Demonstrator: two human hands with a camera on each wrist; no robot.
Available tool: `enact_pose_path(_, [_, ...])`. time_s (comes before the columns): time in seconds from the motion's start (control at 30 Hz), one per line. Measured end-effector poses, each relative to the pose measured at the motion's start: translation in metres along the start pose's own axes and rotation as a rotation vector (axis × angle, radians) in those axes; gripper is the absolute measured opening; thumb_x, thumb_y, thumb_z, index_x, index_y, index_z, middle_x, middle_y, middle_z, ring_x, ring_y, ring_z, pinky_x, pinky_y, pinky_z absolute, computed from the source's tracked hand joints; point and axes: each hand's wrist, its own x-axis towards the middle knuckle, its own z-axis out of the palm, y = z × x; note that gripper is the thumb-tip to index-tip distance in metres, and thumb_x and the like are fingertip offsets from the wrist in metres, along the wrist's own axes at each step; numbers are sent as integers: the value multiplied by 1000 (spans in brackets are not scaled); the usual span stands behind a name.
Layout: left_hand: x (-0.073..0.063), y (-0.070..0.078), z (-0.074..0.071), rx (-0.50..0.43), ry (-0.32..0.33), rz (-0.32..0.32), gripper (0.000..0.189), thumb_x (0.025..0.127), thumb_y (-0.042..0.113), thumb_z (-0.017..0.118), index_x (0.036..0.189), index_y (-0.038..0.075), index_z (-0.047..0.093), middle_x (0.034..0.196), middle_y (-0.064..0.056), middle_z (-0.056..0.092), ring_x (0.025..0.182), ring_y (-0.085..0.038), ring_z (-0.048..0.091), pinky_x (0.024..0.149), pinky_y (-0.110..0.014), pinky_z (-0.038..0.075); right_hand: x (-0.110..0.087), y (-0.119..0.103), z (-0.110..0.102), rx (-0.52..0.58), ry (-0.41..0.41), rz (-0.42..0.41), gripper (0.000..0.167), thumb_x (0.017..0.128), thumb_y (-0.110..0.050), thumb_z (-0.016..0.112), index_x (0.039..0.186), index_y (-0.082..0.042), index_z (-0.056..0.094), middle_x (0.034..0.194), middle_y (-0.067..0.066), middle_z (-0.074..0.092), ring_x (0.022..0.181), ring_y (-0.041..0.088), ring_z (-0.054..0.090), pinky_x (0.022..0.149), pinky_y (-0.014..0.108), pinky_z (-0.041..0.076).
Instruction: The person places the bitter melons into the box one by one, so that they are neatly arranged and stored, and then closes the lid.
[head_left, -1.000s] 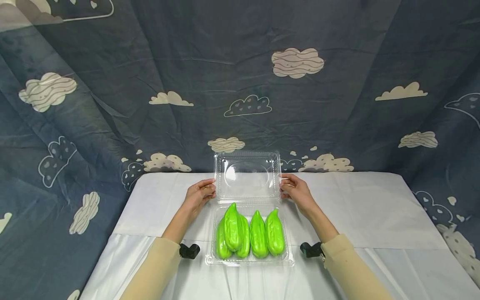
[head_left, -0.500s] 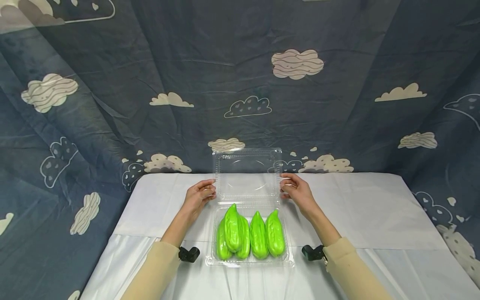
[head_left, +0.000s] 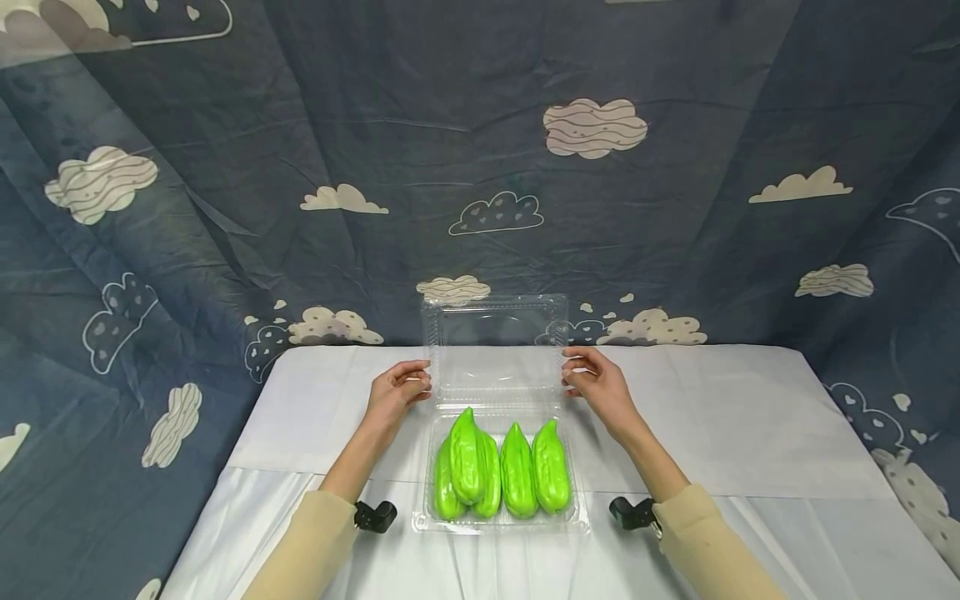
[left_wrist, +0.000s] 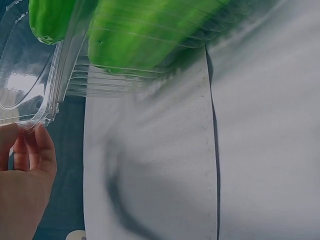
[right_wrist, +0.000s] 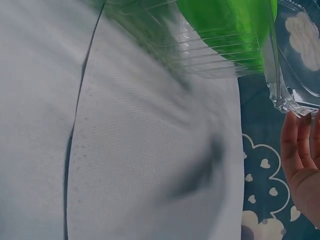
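Observation:
A clear plastic clamshell container (head_left: 498, 525) sits on the white cloth with several glossy green, ridged fruits or vegetables with pointed tips (head_left: 551, 471) in its base. At the left, one of them (head_left: 467, 458) lies on top of others. The hinged clear lid (head_left: 495, 375) stands raised at the back. My left hand (head_left: 393, 396) pinches the lid's left edge between thumb and fingers. On the opposite side, my right hand (head_left: 600, 387) pinches the right edge. In the wrist views, fingertips of the left hand (left_wrist: 25, 160) and right hand (right_wrist: 302, 160) meet the lid's rim.
White cloth (head_left: 750, 417) covers the table, with a seam running across it. Behind the table's back edge hangs a dark blue curtain (head_left: 660, 250) printed with clouds. A black wrist camera (head_left: 375, 517) shows by the left sleeve, another (head_left: 632, 512) by the right.
The lid has tilted slightly: its top edge appears higher and wider, and its bright reflection has faded. The hands have barely moved. The green pieces lie as before.

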Motion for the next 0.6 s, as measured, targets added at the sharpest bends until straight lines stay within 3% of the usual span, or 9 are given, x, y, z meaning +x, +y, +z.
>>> enact_pose_path(0.07, [-2,1,0,14,-7,17,33,87,-15,59,120,-14,59,89,-7,60,77,-15,62,74,-30,57,-2,-2,0,-7,-1,-15,35,96,2,57,130,4,52,110,28,58,97,44,62,78,44,58])
enact_pose_path(0.2, [-2,0,-2,34,-16,37,34,87,-15,60,121,-15,58,91,-9,62,78,-15,63,75,-29,58,-5,-5,-1,-9,-4,-43,33,96,3,57,128,6,52,108,29,58,90,31,66,78,46,58])
enact_pose_path(0.3, [-2,-1,-3,63,-6,57,33,86,-14,61,119,-15,60,91,-11,64,76,-14,64,72,-29,58,-7,-5,-1,-4,3,-54,31,95,4,58,126,7,53,107,29,58,89,29,66,77,41,59])
enact_pose_path(0.43, [-4,-2,-2,93,11,97,30,85,-14,64,115,-14,63,91,-13,66,74,-14,65,69,-28,57,-9,-4,-2,7,10,-66,29,94,6,58,123,6,56,106,28,59,93,42,63,74,35,59])
enact_pose_path(0.6, [-5,-3,-1,84,19,125,28,84,-15,64,112,-15,63,90,-13,66,75,-14,65,69,-28,57,-11,-4,-3,2,5,-77,27,94,5,58,121,5,56,108,30,58,96,47,61,75,33,59])
